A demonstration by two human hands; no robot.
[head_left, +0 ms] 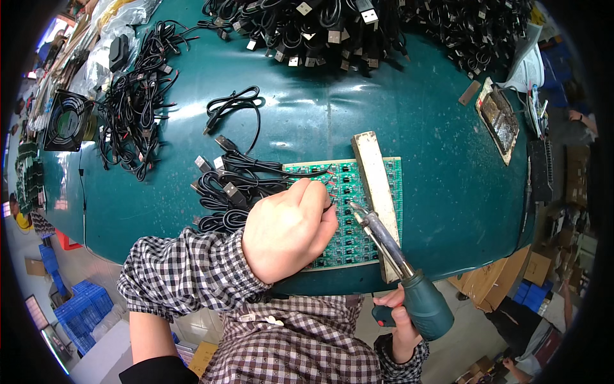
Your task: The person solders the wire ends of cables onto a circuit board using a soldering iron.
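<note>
While the left hand [288, 230] pinches thin wires onto the green circuit panel [348, 211], the right hand [400, 317] grips a teal-handled soldering iron [396, 256]

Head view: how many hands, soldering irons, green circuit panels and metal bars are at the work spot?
Hands: 2, the left hand and the right hand
Soldering iron: 1
Green circuit panel: 1
Metal bar: 1
Total: 5

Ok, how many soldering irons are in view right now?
1: the soldering iron in the right hand, tip over the green circuit board panel. Others could be hidden among the cable piles.
</note>
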